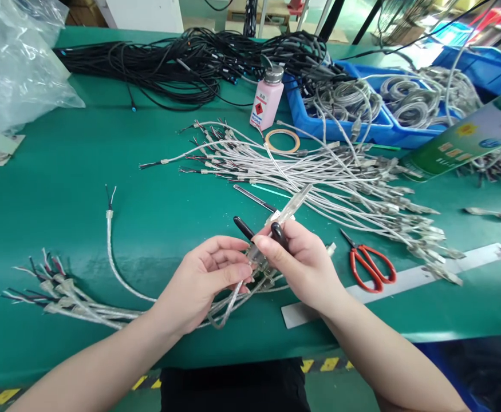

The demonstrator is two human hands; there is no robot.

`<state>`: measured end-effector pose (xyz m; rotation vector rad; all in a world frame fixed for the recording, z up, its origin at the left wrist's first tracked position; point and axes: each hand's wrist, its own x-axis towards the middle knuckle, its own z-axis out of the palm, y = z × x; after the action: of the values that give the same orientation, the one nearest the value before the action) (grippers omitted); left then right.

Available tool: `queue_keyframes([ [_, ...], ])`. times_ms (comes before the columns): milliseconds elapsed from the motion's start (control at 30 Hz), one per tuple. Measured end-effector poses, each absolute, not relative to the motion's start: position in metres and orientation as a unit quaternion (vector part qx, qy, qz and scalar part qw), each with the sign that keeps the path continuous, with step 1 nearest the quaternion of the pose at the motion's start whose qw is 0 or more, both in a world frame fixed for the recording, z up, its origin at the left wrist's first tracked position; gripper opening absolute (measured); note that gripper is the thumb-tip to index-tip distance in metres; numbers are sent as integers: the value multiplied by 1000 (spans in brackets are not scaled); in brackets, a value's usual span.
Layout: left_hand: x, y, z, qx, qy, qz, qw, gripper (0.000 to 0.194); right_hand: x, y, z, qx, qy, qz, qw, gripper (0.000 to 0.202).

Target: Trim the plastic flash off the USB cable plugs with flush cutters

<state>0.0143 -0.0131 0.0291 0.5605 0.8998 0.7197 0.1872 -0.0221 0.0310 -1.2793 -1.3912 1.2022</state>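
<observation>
Over the middle of the bench, my left hand [216, 277] pinches a clear-jacketed cable [234, 297] near its connector end, its fingers curled. Beside it, my right hand [304, 263] is closed around a hand tool with two black grips [279, 234], which looks like small pliers; its working end is mostly hidden by the fingers. A translucent flat piece [295, 203] sticks up past the right fingers; what it belongs to is unclear. Beneath the hands lie more cables, their stripped ends [56, 286] fanned out at the left. One single cable [111, 243] curves up apart from them.
Red-handled scissors [370, 269] rest against a steel ruler [391, 286] at the right. Beyond the hands lies a pile of clear cables [276, 166], with a knife [254, 197], tape roll [282, 141] and pink bottle [267, 100]. Blue bins [394, 134] and black cables [156, 71] stand farther back.
</observation>
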Motion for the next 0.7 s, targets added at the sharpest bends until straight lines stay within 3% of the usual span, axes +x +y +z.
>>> queue_keyframes([
  [400, 8, -17, 26, 311, 395, 309, 807, 11, 192, -19, 34, -525, -544, 498, 425, 43],
  [700, 7, -16, 29, 319, 398, 326, 796, 18, 193, -18, 31, -536, -542, 476, 440, 44],
])
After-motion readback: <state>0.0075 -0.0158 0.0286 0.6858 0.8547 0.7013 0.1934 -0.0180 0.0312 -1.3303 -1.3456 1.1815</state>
